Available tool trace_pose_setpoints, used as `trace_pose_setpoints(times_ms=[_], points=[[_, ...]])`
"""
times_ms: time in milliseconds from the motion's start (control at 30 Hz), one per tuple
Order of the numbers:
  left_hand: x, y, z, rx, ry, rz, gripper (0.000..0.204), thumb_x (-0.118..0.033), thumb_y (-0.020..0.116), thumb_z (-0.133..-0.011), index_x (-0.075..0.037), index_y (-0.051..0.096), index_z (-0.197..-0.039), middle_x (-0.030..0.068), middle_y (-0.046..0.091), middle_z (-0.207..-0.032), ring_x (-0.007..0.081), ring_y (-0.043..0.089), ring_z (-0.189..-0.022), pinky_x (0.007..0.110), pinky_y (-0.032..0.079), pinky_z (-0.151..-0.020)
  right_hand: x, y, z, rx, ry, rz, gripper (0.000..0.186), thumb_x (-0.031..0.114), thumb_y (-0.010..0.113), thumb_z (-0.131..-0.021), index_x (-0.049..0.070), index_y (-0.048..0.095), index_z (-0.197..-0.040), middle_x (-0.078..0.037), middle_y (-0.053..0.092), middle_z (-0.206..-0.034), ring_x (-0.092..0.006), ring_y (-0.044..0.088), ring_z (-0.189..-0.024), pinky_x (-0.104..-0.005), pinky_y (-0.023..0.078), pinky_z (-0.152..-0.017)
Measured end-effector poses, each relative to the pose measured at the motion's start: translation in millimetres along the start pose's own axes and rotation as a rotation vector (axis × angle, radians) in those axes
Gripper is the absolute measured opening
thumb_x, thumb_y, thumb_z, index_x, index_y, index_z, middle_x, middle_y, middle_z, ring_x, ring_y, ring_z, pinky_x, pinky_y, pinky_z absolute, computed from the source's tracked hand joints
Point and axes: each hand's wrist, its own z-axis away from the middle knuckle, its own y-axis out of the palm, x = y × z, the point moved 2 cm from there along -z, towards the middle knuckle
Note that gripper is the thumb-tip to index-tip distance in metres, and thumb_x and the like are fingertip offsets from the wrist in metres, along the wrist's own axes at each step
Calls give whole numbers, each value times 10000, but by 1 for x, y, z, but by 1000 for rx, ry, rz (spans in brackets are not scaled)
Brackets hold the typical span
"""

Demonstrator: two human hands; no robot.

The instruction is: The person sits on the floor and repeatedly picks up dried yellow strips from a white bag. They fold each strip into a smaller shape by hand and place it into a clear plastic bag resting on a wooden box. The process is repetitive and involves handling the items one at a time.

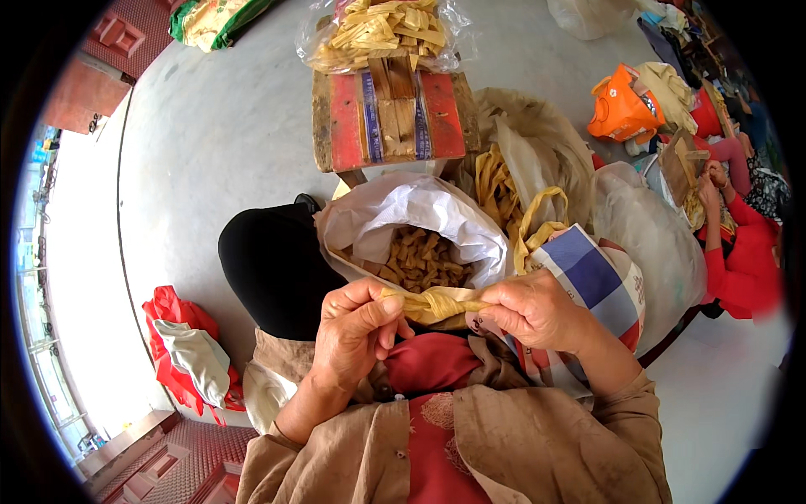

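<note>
By a white sack of small yellow knots, the left hand and right hand pinch opposite ends of a twisted yellow strip. I see a clear bag of yellow pieces at the far end of the stool.

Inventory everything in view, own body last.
knotted strip: one, yellow, centre
sack: one, white, beyond strip
knotted pieces: many, yellowish, in sack
stool: one, red, beyond sack
clear bag: one, colourless, at stool
loose strips: many, yellow, in clear bag
checked cloth: one, blue and white, right
red bag: one, red, left
orange bag: one, orange, upper right
person: one, red sleeve, right
clutter: uncountable, mixed, upper right
leg: one, black, left
left grip: one, bare, on strip
right grip: one, bare, on strip
</note>
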Motion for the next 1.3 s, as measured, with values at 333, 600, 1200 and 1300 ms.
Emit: trace_pose_setpoints(times_ms=[333, 600, 1200, 1300], points=[[-47, 27, -21, 230, 681, -1491, 425, -269, 742, -845, -32, 671, -1191, 107, 719, -1059, 286, 675, -1008, 417, 508, -964, -2, 8, 3, -158, -330, 696, 184, 62, 700, -792, 42, 618, -956, 20, 530, -656, -142, 560, -571, -264, 454, -467], [-13, 28, -17, 773, 870, -1793, 164, -209, 620, -724, -93, 597, -838, 19, 528, -754, 172, 556, -688, 297, 448, -588, -1, 10, 13, 218, -220, 421, 77, 95, 641, -835, 57, 589, -879, -19, 546, -638, -177, 638, -646, -303, 508, -507], [-129, 4, -157, 40, 418, -1300, 227, -206, 582, -1004, -19, 649, -1113, 183, 699, -811, 341, 705, -749, 401, 538, -683, -74, -62, -164, -349, -235, 517, 147, 25, 687, -866, 43, 627, -999, -123, 652, -799, -296, 657, -691, -382, 526, -595], [-132, -2, -179, 25, 332, -1333, 238, -213, 583, -1002, -9, 653, -1102, 200, 692, -810, 333, 704, -748, 401, 531, -680, -103, -63, -179, -325, -204, 585, 101, 82, 675, -891, 57, 578, -879, -113, 647, -718, -303, 655, -634, -398, 517, -542]])
